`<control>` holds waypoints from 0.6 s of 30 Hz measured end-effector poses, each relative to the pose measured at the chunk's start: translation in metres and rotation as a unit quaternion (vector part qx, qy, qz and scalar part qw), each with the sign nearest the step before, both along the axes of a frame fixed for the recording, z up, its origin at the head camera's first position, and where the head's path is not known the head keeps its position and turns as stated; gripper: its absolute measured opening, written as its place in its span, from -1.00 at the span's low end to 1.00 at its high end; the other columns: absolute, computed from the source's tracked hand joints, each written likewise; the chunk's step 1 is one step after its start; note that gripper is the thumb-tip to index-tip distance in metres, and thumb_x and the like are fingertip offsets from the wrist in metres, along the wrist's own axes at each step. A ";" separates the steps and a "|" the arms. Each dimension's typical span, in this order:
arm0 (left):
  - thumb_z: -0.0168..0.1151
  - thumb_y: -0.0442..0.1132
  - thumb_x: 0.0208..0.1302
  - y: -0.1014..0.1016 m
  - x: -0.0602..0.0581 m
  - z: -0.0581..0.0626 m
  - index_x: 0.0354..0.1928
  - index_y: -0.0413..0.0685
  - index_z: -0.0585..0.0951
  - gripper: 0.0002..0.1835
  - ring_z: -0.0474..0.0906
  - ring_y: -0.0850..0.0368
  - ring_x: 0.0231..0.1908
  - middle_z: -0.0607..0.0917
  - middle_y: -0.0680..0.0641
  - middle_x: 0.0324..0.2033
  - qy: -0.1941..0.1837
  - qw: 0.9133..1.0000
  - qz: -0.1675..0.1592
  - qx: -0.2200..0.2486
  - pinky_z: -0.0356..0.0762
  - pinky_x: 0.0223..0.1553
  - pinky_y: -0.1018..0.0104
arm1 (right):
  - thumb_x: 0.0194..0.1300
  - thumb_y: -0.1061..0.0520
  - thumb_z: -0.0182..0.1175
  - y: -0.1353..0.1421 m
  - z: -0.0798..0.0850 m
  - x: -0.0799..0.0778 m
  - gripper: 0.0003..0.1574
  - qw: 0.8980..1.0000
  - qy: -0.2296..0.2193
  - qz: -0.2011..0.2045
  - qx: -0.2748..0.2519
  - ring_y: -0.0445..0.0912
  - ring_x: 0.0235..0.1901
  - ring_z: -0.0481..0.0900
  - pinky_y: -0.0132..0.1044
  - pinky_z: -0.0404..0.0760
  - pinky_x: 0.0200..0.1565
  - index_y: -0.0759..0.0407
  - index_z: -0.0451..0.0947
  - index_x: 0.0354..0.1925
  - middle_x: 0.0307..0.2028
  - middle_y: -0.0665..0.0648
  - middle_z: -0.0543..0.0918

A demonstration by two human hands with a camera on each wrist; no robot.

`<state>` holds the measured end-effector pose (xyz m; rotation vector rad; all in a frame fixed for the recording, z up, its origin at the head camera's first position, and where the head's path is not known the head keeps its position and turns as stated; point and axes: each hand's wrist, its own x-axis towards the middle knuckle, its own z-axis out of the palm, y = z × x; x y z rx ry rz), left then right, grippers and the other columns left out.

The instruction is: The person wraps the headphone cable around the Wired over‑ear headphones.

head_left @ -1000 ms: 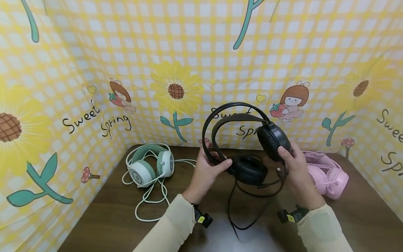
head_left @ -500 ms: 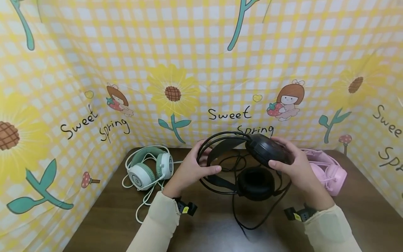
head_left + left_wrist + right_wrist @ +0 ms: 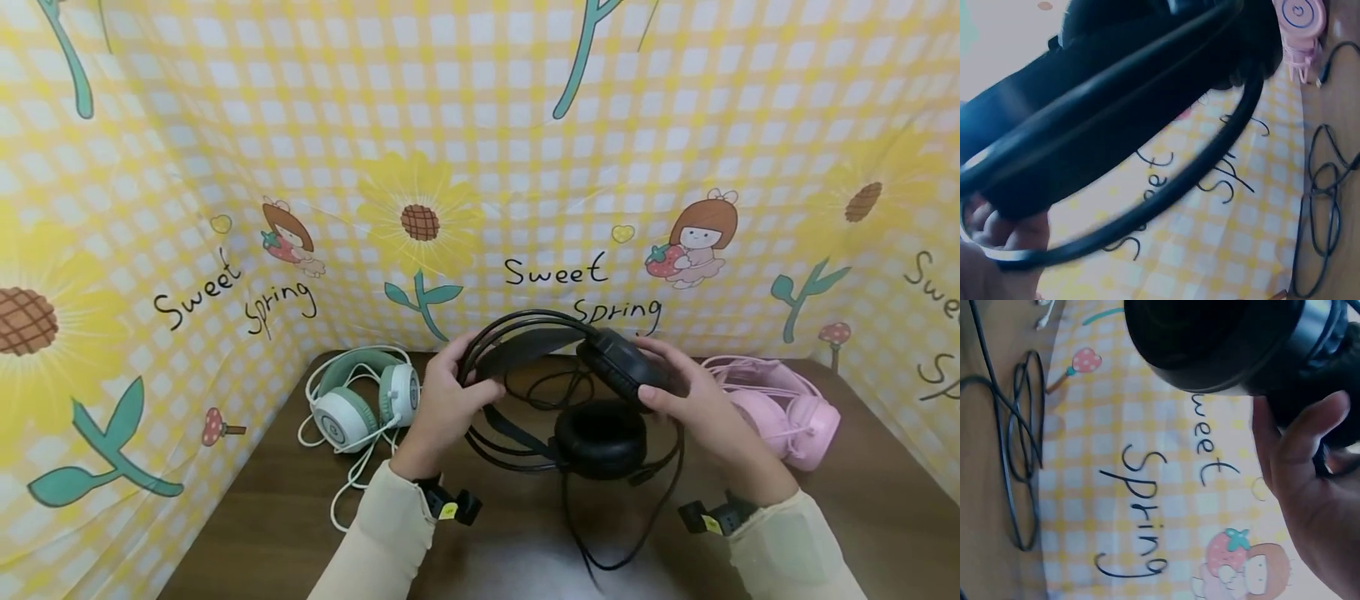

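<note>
Black over-ear headphones [image 3: 600, 440] are held up above the brown table between both hands, tilted with the headband toward the left. My left hand [image 3: 444, 406] grips the top of the headband, its thumb on the near side; in the left wrist view curled fingers [image 3: 1013, 234] wrap the band. My right hand [image 3: 693, 400] holds the upper ear cup [image 3: 618, 364], with the thumb on its near face. The other ear cup hangs lower, its cushion facing up. A black cable [image 3: 637, 554] trails from the headphones down over the table.
White-and-green headphones [image 3: 341, 419] with a loose white cord lie at the left of the table [image 3: 510, 550]. Pink headphones [image 3: 813, 429] lie at the right. Coiled black cable [image 3: 1029, 419] rests near the back edge, below a yellow checked cloth [image 3: 525, 167].
The black headphones have come down and turned, the headband tipping to the left and the lower cup's opening rotating upward. Both hands keep their hold; the left has shifted slightly left.
</note>
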<state>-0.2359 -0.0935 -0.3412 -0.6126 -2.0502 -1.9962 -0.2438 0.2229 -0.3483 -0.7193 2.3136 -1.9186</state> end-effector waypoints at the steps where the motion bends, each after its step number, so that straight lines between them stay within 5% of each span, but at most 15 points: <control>1: 0.21 -0.49 -0.01 0.000 0.002 0.002 0.16 -0.07 0.56 -0.42 0.56 -0.01 -0.22 0.63 -0.12 -0.04 0.012 1.000 0.012 0.014 0.60 -0.30 0.24 | 0.40 0.20 0.10 -0.001 -0.002 -0.002 -0.30 1.000 -0.011 0.005 0.006 -0.06 -0.35 0.50 -0.29 0.51 -0.45 0.14 0.17 0.43 0.15 0.21 0.42; 3: 0.23 -0.48 0.00 -0.001 0.005 0.005 0.11 -0.13 0.59 -0.47 0.57 0.00 -0.25 0.65 -0.12 -0.07 0.034 0.998 0.039 0.032 0.59 -0.33 0.26 | 0.40 0.16 0.12 -0.004 -0.006 -0.005 -0.29 0.999 -0.025 0.009 0.025 -0.05 -0.50 0.41 -0.27 0.40 -0.58 0.14 0.16 0.43 0.08 0.26 0.42; 8: 0.30 -0.45 0.05 -0.004 0.013 0.011 0.02 -0.30 0.62 -0.59 0.52 0.09 -0.48 0.67 -0.14 -0.23 0.055 0.993 0.080 0.074 0.51 -0.48 0.35 | 0.43 0.07 0.12 -0.010 -0.015 -0.008 -0.27 0.997 -0.065 0.017 0.049 -0.12 -0.50 0.36 -0.35 0.31 -0.59 0.16 0.12 0.44 -0.07 0.28 0.43; 14: 0.23 -0.48 0.16 -0.013 0.014 0.018 -0.01 -0.34 0.60 -0.68 0.30 0.15 -0.67 0.53 -0.09 -0.51 0.040 0.979 0.075 0.183 0.33 -0.62 0.37 | 0.53 0.11 -0.05 -0.009 -0.021 -0.011 -0.51 0.999 -0.034 0.016 0.020 -0.22 -0.60 0.27 -0.37 0.28 -0.61 0.34 0.29 0.29 -0.35 0.13 0.44; 18: 0.12 -0.45 0.28 -0.018 0.012 0.021 -0.04 -0.25 0.57 -0.77 0.23 0.19 -0.69 0.40 -0.05 -0.57 0.017 0.963 0.055 0.262 0.26 -0.65 0.42 | 0.57 0.10 -0.17 -0.010 -0.021 -0.011 -0.60 0.999 0.002 0.027 -0.022 -0.18 -0.62 0.25 -0.29 0.23 -0.63 0.26 0.47 0.13 -0.50 0.04 0.39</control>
